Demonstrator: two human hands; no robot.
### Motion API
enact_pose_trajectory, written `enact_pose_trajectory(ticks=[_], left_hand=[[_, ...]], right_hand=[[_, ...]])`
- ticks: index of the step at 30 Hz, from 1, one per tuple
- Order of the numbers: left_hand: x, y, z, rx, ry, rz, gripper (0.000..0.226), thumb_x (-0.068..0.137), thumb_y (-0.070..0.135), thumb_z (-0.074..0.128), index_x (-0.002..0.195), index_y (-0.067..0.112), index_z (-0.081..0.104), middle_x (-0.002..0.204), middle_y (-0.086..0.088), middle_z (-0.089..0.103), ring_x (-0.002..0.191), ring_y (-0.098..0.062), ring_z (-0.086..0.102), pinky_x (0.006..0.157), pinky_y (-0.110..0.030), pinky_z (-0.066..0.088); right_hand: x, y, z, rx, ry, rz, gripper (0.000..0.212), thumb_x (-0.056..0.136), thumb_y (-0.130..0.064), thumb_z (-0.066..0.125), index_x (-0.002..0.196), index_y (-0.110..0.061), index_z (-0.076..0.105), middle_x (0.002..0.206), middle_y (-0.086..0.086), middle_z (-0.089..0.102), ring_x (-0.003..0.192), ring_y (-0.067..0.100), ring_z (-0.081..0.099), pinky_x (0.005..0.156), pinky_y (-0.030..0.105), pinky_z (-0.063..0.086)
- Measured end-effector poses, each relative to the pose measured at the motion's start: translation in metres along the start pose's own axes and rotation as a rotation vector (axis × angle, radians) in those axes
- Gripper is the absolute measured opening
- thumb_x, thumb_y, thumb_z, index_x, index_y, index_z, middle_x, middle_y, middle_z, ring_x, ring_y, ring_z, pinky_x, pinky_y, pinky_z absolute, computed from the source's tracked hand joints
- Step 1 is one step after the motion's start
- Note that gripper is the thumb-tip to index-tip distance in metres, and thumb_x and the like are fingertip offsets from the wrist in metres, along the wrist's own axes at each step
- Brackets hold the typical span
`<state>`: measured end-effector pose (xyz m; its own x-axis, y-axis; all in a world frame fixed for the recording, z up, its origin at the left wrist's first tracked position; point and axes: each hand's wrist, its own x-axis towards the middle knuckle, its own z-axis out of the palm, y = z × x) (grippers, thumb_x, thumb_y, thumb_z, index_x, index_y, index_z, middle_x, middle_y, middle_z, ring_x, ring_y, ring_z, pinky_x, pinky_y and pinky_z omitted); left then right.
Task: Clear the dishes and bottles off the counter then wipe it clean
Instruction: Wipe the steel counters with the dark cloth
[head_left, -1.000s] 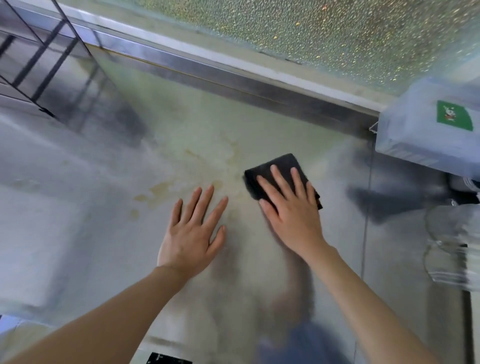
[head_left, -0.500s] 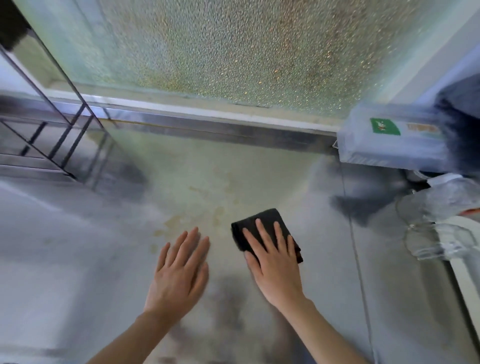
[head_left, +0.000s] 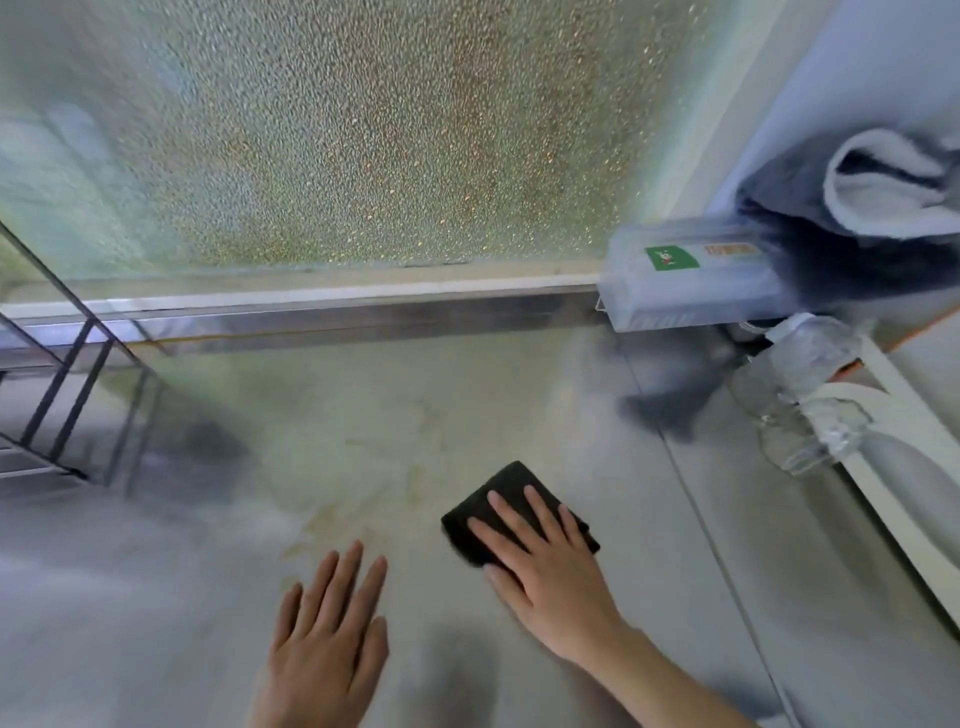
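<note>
Head-worn wide-angle camera looks steeply down over a steel counter (head_left: 519, 405) toward a frosted window (head_left: 363, 135).

The single view sits close above the work surface, facing forward to the back wall; both forearms enter from the bottom edge, the left hand (head_left: 324, 639) and right hand (head_left: 550, 577) filling the lower centre. Lens distortion bends the counter's rear ledge and the rack (head_left: 57, 395) at the left edge. No second view is supplied, so nothing overlaps.
</note>
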<state>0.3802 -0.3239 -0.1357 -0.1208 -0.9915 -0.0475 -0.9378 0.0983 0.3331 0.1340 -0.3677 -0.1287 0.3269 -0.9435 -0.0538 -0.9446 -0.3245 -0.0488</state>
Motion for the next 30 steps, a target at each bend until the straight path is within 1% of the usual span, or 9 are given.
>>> enact_pose_trajectory(ticks=[6, 9, 13, 15, 18, 22, 24, 26, 30], left_hand=[[-0.002, -0.002, 0.0, 0.078, -0.066, 0.008, 0.058, 0.094, 0.048, 0.011, 0.137, 0.024, 0.042, 0.146, -0.002, 0.039, 0.135, -0.019, 0.026, 0.112, -0.028, 0.001], [-0.003, -0.001, 0.0, 0.117, -0.062, 0.017, 0.056, 0.095, 0.046, 0.013, 0.139, 0.024, 0.04, 0.146, -0.002, 0.037, 0.136, -0.019, 0.024, 0.109, -0.032, 0.004], [-0.005, 0.0, 0.001, 0.165, -0.034, 0.03, 0.052, 0.092, 0.042, 0.025, 0.141, 0.025, 0.035, 0.149, -0.001, 0.032, 0.137, -0.018, 0.02, 0.109, -0.032, 0.002], [-0.005, -0.001, 0.004, 0.186, -0.016, 0.038, 0.052, 0.092, 0.041, 0.027, 0.141, 0.025, 0.035, 0.149, -0.001, 0.032, 0.137, -0.018, 0.02, 0.109, -0.034, 0.004], [-0.004, -0.003, 0.007, 0.211, 0.0, 0.037, 0.052, 0.093, 0.042, 0.024, 0.142, 0.025, 0.032, 0.15, -0.001, 0.03, 0.138, -0.019, 0.023, 0.109, -0.037, 0.009], [-0.005, -0.002, 0.005, 0.205, 0.005, 0.036, 0.054, 0.094, 0.044, 0.018, 0.144, 0.027, 0.027, 0.152, 0.001, 0.023, 0.14, -0.019, 0.02, 0.11, -0.037, 0.006], [-0.005, -0.001, 0.005, 0.197, 0.007, 0.037, 0.054, 0.094, 0.044, 0.018, 0.144, 0.027, 0.028, 0.152, 0.001, 0.024, 0.14, -0.02, 0.02, 0.11, -0.036, 0.006], [-0.005, -0.001, 0.004, 0.195, 0.01, 0.047, 0.053, 0.094, 0.043, 0.02, 0.142, 0.026, 0.032, 0.151, -0.001, 0.029, 0.139, -0.022, 0.026, 0.108, -0.037, 0.009], [-0.004, 0.002, 0.001, 0.15, 0.044, 0.04, 0.056, 0.091, 0.046, 0.017, 0.142, 0.028, 0.034, 0.151, 0.001, 0.03, 0.139, -0.022, 0.025, 0.11, -0.036, 0.011]], right_hand=[[0.018, -0.008, -0.002, 0.209, 0.02, 0.456, 0.058, 0.091, -0.051, 0.01, 0.145, -0.038, 0.026, 0.157, -0.004, 0.017, 0.144, 0.033, 0.011, 0.114, 0.052, 0.011], [-0.002, -0.039, -0.001, 0.157, 0.04, 0.278, 0.047, 0.095, -0.046, 0.028, 0.141, -0.037, 0.036, 0.151, -0.002, 0.035, 0.138, 0.035, 0.031, 0.108, 0.054, 0.025], [-0.014, -0.01, 0.003, 0.039, 0.009, 0.004, 0.046, 0.095, -0.049, 0.03, 0.138, -0.039, 0.038, 0.149, -0.008, 0.038, 0.136, 0.03, 0.036, 0.108, 0.05, 0.031], [0.001, 0.009, -0.003, 0.082, 0.005, 0.154, 0.053, 0.093, -0.053, 0.02, 0.142, -0.038, 0.034, 0.153, -0.006, 0.029, 0.14, 0.032, 0.026, 0.11, 0.052, 0.026], [0.013, -0.004, -0.005, 0.201, -0.02, 0.413, 0.053, 0.096, -0.051, 0.012, 0.147, -0.039, 0.018, 0.159, -0.006, 0.009, 0.145, 0.031, 0.002, 0.115, 0.05, 0.004], [-0.017, -0.038, 0.002, 0.148, -0.001, -0.027, 0.048, 0.098, -0.051, 0.016, 0.143, -0.039, 0.028, 0.155, -0.006, 0.024, 0.143, 0.033, 0.016, 0.112, 0.051, 0.009], [-0.018, -0.025, 0.002, 0.141, -0.05, -0.124, 0.055, 0.094, -0.058, 0.005, 0.143, -0.043, 0.025, 0.156, -0.011, 0.019, 0.145, 0.029, 0.01, 0.114, 0.049, 0.006], [-0.009, -0.012, 0.001, 0.154, -0.053, 0.027, 0.059, 0.091, -0.061, 0.001, 0.145, -0.044, 0.017, 0.158, -0.013, 0.008, 0.146, 0.027, 0.001, 0.116, 0.048, 0.004], [0.005, -0.025, -0.003, 0.209, 0.021, 0.431, 0.049, 0.099, -0.046, 0.018, 0.147, -0.04, 0.013, 0.159, -0.007, 0.004, 0.145, 0.03, -0.003, 0.116, 0.05, 0.0]])
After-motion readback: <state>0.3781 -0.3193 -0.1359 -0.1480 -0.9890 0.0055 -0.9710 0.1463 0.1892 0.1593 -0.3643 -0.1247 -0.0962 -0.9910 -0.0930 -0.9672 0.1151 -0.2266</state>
